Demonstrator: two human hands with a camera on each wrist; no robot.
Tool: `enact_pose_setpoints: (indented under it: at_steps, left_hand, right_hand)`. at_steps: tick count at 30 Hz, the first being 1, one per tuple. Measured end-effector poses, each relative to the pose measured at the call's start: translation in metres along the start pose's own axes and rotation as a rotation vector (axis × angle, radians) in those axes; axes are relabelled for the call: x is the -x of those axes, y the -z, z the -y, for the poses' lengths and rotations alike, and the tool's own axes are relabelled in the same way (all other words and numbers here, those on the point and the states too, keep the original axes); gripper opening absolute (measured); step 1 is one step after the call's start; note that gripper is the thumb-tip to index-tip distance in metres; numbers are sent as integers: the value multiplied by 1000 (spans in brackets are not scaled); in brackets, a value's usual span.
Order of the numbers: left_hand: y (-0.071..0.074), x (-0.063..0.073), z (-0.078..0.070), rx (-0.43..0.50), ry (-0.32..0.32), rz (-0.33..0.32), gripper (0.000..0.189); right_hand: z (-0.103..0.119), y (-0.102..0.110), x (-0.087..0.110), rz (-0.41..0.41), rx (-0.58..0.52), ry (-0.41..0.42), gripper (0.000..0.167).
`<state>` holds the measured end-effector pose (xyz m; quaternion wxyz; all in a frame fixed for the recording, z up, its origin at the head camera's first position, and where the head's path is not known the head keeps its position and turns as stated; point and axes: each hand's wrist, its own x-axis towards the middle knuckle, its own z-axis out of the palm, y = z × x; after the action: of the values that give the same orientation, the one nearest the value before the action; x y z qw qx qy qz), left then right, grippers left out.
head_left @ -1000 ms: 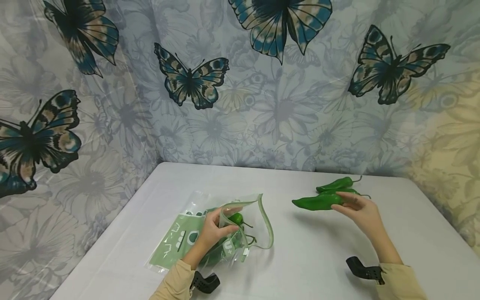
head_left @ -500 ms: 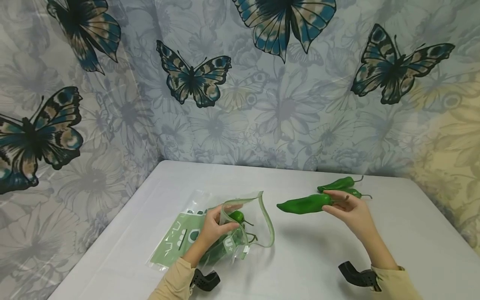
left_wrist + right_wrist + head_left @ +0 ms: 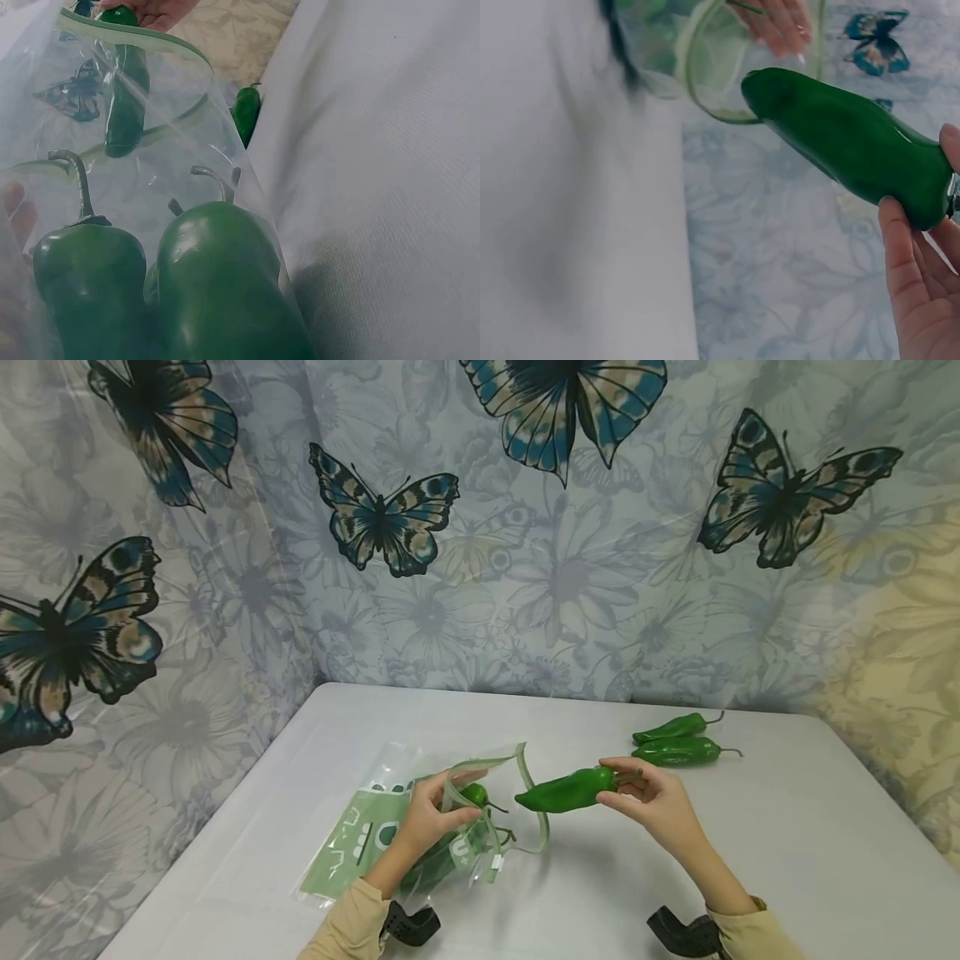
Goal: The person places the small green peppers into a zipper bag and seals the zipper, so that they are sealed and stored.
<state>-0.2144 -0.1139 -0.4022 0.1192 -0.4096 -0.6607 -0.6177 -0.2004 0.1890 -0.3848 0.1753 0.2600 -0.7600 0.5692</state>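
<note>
My right hand (image 3: 660, 797) holds a long green pepper (image 3: 566, 791) by its stem end, fingers and thumb on either side. The pepper's tip points left and reaches the mouth of a clear zip bag (image 3: 341, 852) with a green print. My left hand (image 3: 431, 818) grips the bag's near rim, keeping its mouth spread toward the right. Inside the bag lie several green peppers (image 3: 217, 277), stems toward the opening. In the right wrist view, the held pepper (image 3: 847, 139) overlaps the bag's green-edged mouth (image 3: 694, 82); whether its tip is inside, I cannot tell.
Two more green peppers (image 3: 678, 752) lie side by side at the back right of the white table (image 3: 600, 893). A butterfly-print cloth (image 3: 555, 610) hangs behind and to the left. Each wrist wears a black camera mount (image 3: 411, 925).
My right hand has carried the pepper left and slightly down, from beside the two loose peppers to the bag's mouth. The left hand and bag have barely moved.
</note>
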Motion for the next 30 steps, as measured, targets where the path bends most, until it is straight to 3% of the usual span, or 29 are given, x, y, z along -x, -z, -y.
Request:
enact_pose_setpoints:
  at_steps: [5,12,15,26,30]
  left_hand:
    - [1,1,0,-12,15,-1,43]
    - [1,-2,0,11,-62,-11,43]
    - [1,0,0,12,-65,-17,43]
    - [-1,7,-2,-21,34,-10,39]
    - [-4,5,-2,-19,8,-8,38]
  right_hand:
    - [-5,-13,0,24,-46,55,41]
    - [-4,-24,-1,16,-135,-55,37]
    - [-7,-29,-2,14,-153,-93,37]
    - [-3,-49,-16,140,-205,-300,46]
    - [-1,-56,-19,118,-195,-302,46]
